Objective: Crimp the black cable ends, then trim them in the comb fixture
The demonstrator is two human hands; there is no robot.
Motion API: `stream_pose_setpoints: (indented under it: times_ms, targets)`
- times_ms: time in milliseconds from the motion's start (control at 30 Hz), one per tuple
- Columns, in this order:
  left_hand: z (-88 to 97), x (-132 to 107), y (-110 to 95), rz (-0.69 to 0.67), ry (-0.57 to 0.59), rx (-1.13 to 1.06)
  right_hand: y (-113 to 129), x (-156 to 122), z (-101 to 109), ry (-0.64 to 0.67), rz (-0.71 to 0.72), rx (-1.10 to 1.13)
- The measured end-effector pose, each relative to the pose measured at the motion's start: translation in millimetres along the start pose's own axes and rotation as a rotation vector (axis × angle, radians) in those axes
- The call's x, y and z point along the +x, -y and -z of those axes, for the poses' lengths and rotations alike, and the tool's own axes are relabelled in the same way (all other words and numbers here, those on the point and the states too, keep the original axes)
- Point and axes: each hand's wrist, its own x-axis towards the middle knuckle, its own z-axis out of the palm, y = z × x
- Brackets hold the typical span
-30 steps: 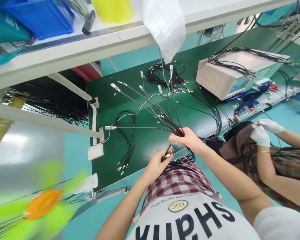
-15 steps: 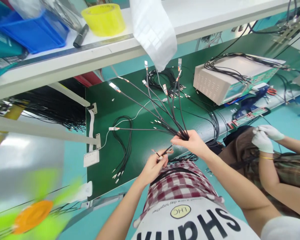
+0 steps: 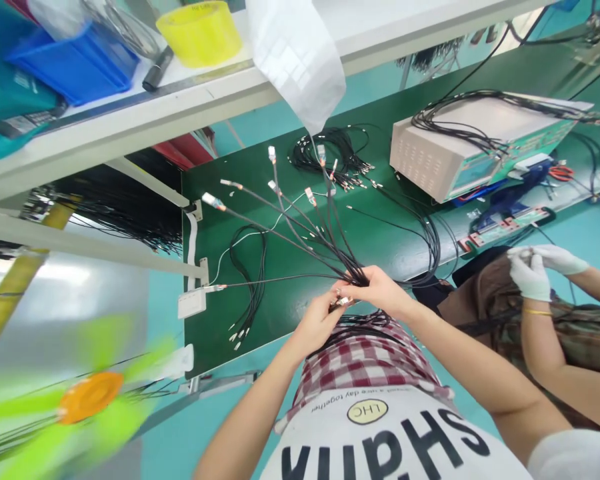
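Note:
A bundle of black cables (image 3: 330, 250) fans out from my right hand (image 3: 377, 290), which is closed around it. Their far ends carry white connectors (image 3: 213, 201), several with orange tips, spread above the green table. My left hand (image 3: 323, 319) is closed just beside the right, pinching cable ends with small pale connectors (image 3: 344, 302); the fingers of both hands nearly meet. More black cables (image 3: 365, 321) lie across my lap. On the table, a loose bunch of cables (image 3: 253, 287) lies to the left, and a coiled bundle (image 3: 335, 157) lies farther back.
A boxy test instrument (image 3: 440, 157) with cables on top stands at the right. A shelf (image 3: 205, 97) crosses the front, holding a blue bin (image 3: 80, 67) and yellow tape (image 3: 200, 33). A green fan (image 3: 90, 398) spins at lower left. A co-worker's gloved hands (image 3: 533, 273) are at right.
My left hand has moved up and right to meet my right hand. The cable fan has swung left and its connectors have shifted. The camera view has shifted slightly.

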Motion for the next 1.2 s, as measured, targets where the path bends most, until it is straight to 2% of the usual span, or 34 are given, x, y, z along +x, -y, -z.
stream_pose_setpoints:
  times_ms: [200, 400, 467, 533, 600, 667, 767, 867, 933, 1033, 1100, 1200]
  targets:
    - [-10.0, 2, -7, 0.041, 0.000, 0.054, 19, -8, 4, -0.079, 0.040, 0.037]
    - [-22.2, 7, -4, 0.020, -0.067, 0.010, 5, -9, 4, 0.019, 0.050, -0.027]
    - [-18.1, 6, -1, 0.059, -0.119, -0.025, 1, -12, 8, -0.024, 0.106, -0.064]
    - [-7.3, 5, 0, 0.119, -0.226, -0.095, -1, -15, 15, -0.048, 0.146, -0.107]
    - [7.4, 2, -3, 0.155, -0.342, -0.203, -3, -19, 21, -0.004, 0.146, -0.139]
    - [21.7, 0, -12, 0.143, -0.383, -0.309, -6, -23, 24, 0.062, 0.124, -0.148]
    - [34.9, 1, -33, 0.081, -0.309, -0.391, -16, -30, 21, 0.117, 0.082, -0.179]
    - [36.2, 5, -53, 0.065, -0.248, -0.395, -27, -38, 15, 0.194, 0.023, -0.276]
    - [32.2, 9, -58, 0.077, -0.223, -0.398, -32, -44, 13, 0.247, -0.019, -0.335]
    - [21.2, 12, -54, 0.113, -0.183, -0.393, -32, -46, 11, 0.328, -0.047, -0.335]
    - [12.3, 12, -48, 0.137, -0.157, -0.383, -28, -44, 7, 0.286, 0.029, -0.314]
    - [1.7, 10, -40, 0.156, -0.145, -0.404, -25, -37, -3, 0.101, 0.134, -0.297]
